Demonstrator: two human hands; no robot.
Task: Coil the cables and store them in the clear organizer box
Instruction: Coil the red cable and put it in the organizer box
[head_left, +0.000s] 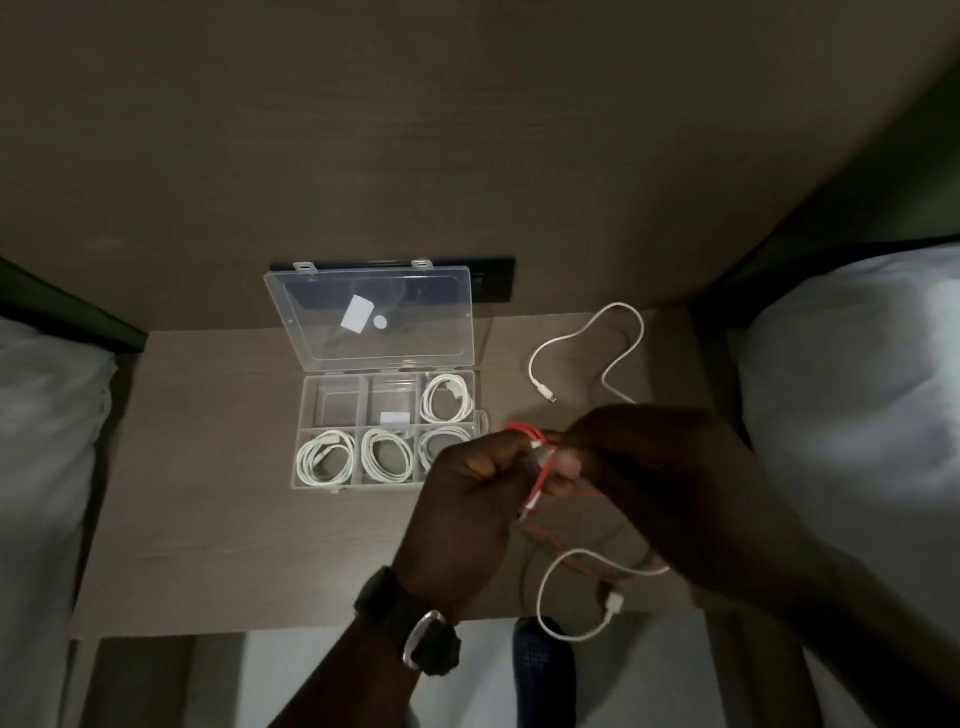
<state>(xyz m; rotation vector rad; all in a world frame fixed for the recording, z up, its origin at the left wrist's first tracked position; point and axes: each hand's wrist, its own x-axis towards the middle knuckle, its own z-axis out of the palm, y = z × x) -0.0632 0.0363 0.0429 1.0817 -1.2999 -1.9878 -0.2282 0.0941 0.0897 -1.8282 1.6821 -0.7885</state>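
Note:
The clear organizer box (306, 410) lies open on the bedside table, its lid (374, 312) leaning back against the wall. Coiled white cables fill its three front compartments and the back right one (447, 397); the other two back compartments hold no cable. My left hand (467, 499) and my right hand (660, 478) meet just right of the box, both pinching a red cable (535, 470) bunched into loops between them. Its thin red tail (566, 553) trails down to the table. A loose white cable (587, 343) lies uncoiled behind my hands. Another white cable (550, 592) curls at the front edge.
The wooden table (208, 519) stands between two beds with white bedding, one at the left (41, 441) and one at the right (857, 415). A dark socket plate (493, 286) sits on the wall behind the lid. A blue object (543, 665) lies on the floor below the table edge.

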